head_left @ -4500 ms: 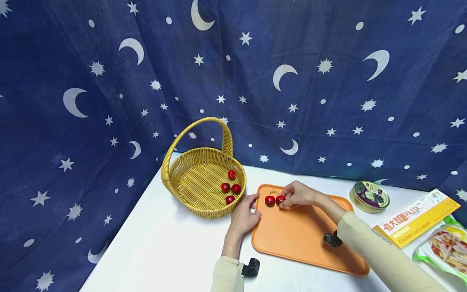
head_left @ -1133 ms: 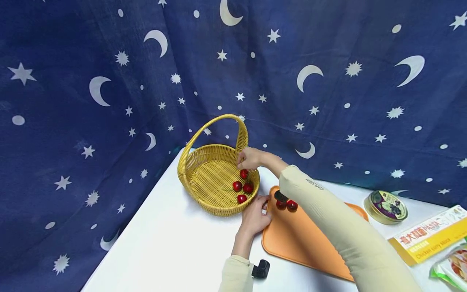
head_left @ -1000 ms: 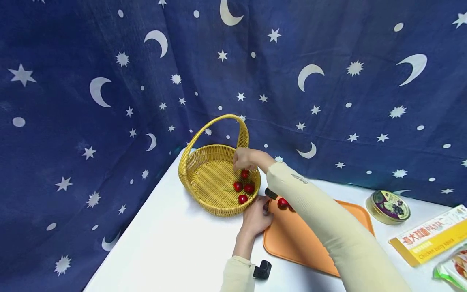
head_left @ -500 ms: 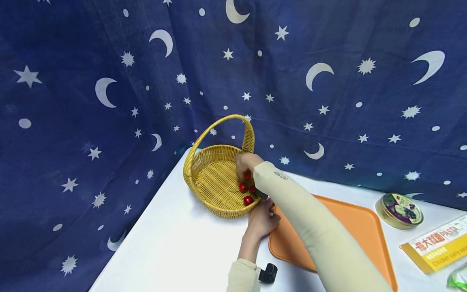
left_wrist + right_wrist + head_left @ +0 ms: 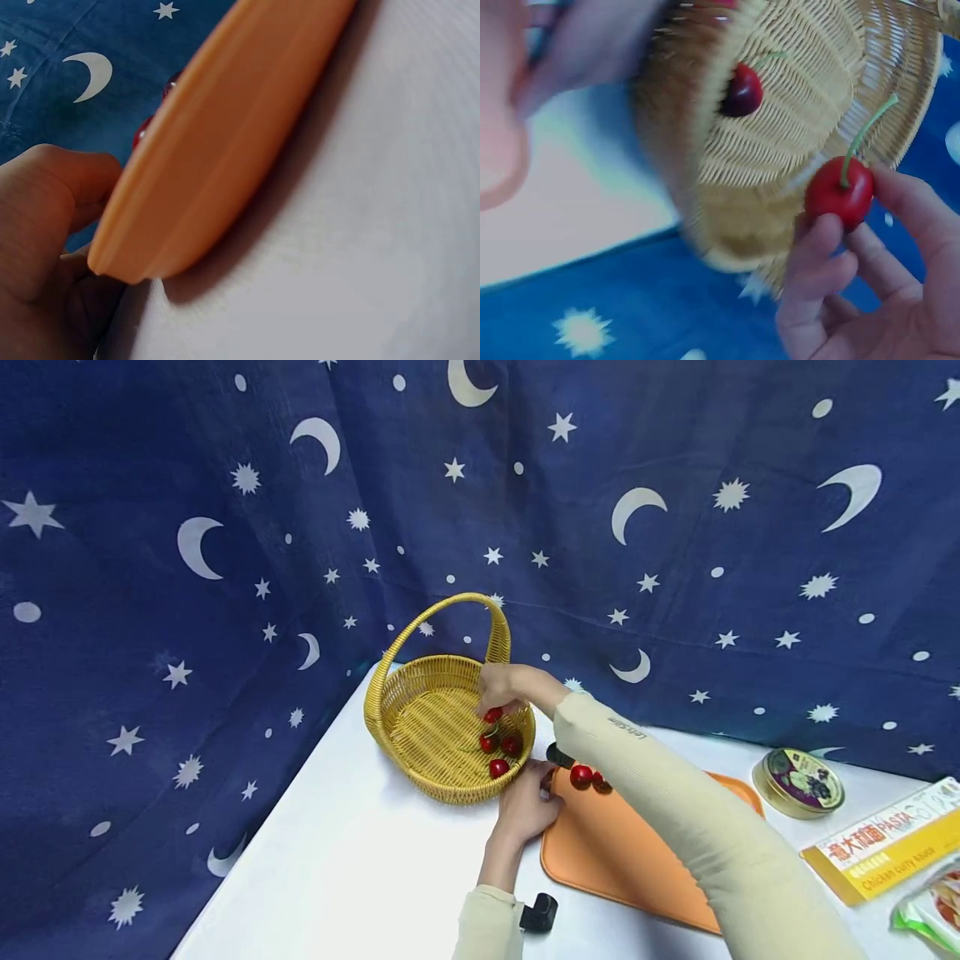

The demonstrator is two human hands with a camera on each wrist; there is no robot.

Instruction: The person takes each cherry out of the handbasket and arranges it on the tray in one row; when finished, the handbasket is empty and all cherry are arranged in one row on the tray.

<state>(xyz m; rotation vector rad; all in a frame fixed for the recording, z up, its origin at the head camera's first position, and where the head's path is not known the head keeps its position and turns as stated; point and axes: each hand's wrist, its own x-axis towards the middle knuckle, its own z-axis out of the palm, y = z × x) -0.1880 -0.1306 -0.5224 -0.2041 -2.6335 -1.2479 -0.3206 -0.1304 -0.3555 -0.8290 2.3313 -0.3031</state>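
The cherries are split between the yellow basket [image 5: 450, 793] and the orange tray [image 5: 611, 864] to its right, so I'd judge the work about midway. The person's right hand [image 5: 501, 687] reaches over the right side of the basket and pinches 1 red cherry [image 5: 840, 191] in its fingertips, green stem and all; how high above the basket floor it sits, I can't tell. Close by, 3 more cherries [image 5: 498, 768] lie inside the basket, gathered at its right side. Another 2 cherries [image 5: 581, 777] rest on the tray, at the end nearest the basket, partly behind the right sleeve [image 5: 690, 810]. The left hand [image 5: 527, 806] is just beside the basket, its fingers curled onto the edge of the tray, as if steadying it. If the fruit is leaving the basket, as I take it, 2 are done, 1 is in the fingers and 3 are left; anything under that sleeve I can't see. Well off to the right of the basket, beyond the tray, a round tin [image 5: 798, 782], a pasta box [image 5: 885, 839] and a food packet [image 5: 933, 897] seem to play no part.
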